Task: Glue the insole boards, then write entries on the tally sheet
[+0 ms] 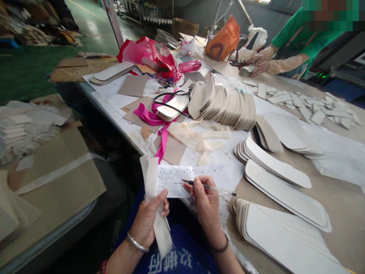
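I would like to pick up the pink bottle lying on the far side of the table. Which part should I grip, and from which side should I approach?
Probably the middle of its body, taken from above. The pink bottle lies on its side, long axis roughly left to right, so fingers can close across the round barrel from front and back. The red plastic bag crowds its left end; the upper side looks free.

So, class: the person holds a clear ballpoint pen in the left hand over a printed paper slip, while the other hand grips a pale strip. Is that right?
Not quite. The head view shows the clear ballpoint pen in the right hand, not the left. It lies over the printed paper slip, and the left hand grips the pale strip.
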### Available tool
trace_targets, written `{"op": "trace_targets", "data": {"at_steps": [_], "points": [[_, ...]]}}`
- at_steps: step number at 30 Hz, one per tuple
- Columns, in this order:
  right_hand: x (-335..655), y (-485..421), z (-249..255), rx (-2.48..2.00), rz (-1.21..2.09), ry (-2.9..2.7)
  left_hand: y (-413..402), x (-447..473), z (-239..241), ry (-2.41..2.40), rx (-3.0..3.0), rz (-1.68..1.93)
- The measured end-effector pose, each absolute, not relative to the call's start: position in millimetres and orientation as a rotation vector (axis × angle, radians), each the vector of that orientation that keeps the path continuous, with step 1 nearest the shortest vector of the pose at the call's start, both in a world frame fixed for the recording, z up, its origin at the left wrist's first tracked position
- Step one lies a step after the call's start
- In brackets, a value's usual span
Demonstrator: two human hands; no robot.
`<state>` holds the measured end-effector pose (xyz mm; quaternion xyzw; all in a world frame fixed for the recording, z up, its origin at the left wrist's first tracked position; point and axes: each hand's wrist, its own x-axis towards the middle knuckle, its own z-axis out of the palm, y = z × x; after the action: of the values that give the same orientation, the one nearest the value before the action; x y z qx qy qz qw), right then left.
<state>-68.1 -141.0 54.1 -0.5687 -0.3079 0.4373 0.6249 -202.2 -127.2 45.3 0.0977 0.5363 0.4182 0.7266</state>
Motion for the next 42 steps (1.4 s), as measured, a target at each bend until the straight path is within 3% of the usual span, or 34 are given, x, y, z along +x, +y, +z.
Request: {"op": "trace_targets", "data": {"at_steps": [14, 25, 35, 42], "points": [[-71, -143, 53, -1.399, 0.887, -0.818, -127, -194, 48, 1.189, 0.276, 0.933], [-53, -148, 56, -1.214, 0.934, -0.478, -128, -192, 48, 1.214, 0.264, 0.960], [-50, -160, 51, -1.467, 0.558, -1.038, -129, -192, 51, 1.227, 0.252, 0.963], [-49, -164, 46, -1.518, 0.465, -1.329, -128, -193, 51, 1.220, 0.202, 0.939]]}}
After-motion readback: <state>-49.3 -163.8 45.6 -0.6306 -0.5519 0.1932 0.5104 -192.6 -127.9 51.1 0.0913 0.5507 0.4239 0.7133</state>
